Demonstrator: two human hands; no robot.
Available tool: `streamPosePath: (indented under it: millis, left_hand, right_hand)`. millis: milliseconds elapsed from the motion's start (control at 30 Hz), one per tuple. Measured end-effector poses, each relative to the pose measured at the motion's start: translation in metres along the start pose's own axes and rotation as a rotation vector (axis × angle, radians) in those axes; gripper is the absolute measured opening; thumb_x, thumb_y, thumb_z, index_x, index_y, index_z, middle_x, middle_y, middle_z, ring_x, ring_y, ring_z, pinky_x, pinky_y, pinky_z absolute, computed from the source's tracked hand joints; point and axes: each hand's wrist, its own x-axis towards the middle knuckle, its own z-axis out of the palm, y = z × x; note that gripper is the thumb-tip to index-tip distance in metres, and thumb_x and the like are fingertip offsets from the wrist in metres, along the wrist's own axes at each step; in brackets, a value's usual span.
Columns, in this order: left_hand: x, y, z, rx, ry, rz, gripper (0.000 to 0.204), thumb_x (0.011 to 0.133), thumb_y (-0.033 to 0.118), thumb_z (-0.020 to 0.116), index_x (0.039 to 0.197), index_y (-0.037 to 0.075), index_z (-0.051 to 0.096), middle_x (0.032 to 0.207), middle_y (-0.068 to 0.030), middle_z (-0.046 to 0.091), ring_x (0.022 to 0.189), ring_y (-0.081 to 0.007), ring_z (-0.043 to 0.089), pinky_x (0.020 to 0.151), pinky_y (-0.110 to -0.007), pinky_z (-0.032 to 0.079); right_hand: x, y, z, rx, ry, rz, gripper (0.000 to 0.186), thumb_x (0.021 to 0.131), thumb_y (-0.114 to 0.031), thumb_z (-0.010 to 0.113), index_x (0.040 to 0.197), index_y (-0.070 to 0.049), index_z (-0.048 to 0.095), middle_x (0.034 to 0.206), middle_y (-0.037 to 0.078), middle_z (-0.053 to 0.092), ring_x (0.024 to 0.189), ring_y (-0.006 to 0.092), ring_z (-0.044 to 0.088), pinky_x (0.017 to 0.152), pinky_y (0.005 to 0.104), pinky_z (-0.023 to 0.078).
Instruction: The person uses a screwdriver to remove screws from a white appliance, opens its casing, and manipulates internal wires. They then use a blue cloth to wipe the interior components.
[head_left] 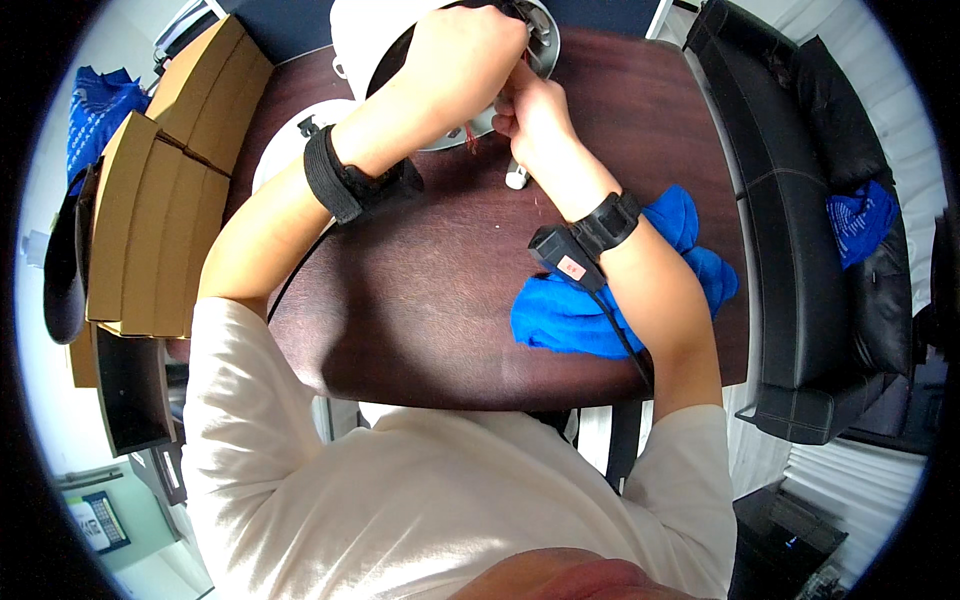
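Note:
A white appliance point(350, 28) with an open metal-lined underside or interior stands at the table's far edge. My left hand point(465, 55) reaches over its opening, knuckles up, fingertips hidden. My right hand point(535, 115) is beside it, fingers curled at the appliance's opening near red wires point(470, 140); what they hold is unclear. A small white-handled object point(517, 176) lies below my right hand. A round white piece point(285, 150) sits partly behind my left forearm. A blue cloth point(555, 320) lies under my right forearm. Both wrists wear black straps with cabled devices.
The dark wooden table point(430, 300) fills the middle. Cardboard boxes point(150, 240) stand along its left side, with a blue patterned cloth point(100, 110) behind them. A black sofa point(785, 250) with another blue cloth point(860, 220) is to the right.

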Motion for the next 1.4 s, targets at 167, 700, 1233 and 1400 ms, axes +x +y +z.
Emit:
streamPosePath:
  millis: [167, 700, 1233, 1400]
  left_hand:
    - [0.001, 0.0, 0.0, -0.001, 0.029, 0.019, 0.007, 0.073, 0.011, 0.06, 0.076, 0.006, 0.065, 0.067, -0.0142, 0.064, 0.062, -0.0298, 0.066, 0.055, -0.039, 0.053]
    - [0.012, -0.004, -0.008, 0.053, 0.006, 0.153, 0.006, 0.068, 0.008, 0.064, 0.073, 0.004, 0.066, 0.069, -0.0143, 0.064, 0.066, -0.0296, 0.066, 0.054, -0.038, 0.052]
    - [0.021, 0.006, -0.02, 0.21, -0.19, 0.121, 0.01, 0.071, 0.014, 0.062, 0.068, 0.008, 0.068, 0.065, -0.0085, 0.066, 0.057, -0.0214, 0.065, 0.048, -0.032, 0.049]
    - [0.02, 0.005, -0.021, 0.205, -0.184, 0.105, 0.011, 0.07, 0.016, 0.062, 0.064, 0.008, 0.067, 0.063, -0.0079, 0.065, 0.058, -0.0209, 0.064, 0.048, -0.033, 0.048]
  right_hand:
    - [0.0, 0.002, 0.0, 0.066, -0.004, 0.024, 0.021, 0.092, -0.024, 0.053, 0.075, -0.012, 0.055, 0.062, -0.007, 0.041, 0.053, 0.0047, 0.032, 0.048, 0.0203, 0.028]
    - [0.01, 0.011, -0.003, 0.047, -0.018, -0.042, 0.029, 0.092, -0.029, 0.054, 0.069, -0.013, 0.049, 0.059, -0.006, 0.04, 0.048, 0.0062, 0.034, 0.044, 0.0227, 0.029]
    - [0.006, 0.01, -0.001, 0.011, 0.053, -0.071, 0.02, 0.089, -0.018, 0.053, 0.072, -0.011, 0.048, 0.061, -0.004, 0.041, 0.049, 0.007, 0.036, 0.045, 0.0231, 0.032]
    - [0.006, 0.01, -0.002, -0.011, 0.035, -0.11, 0.017, 0.09, -0.019, 0.054, 0.076, -0.009, 0.05, 0.061, -0.004, 0.041, 0.049, 0.0066, 0.036, 0.043, 0.0231, 0.031]
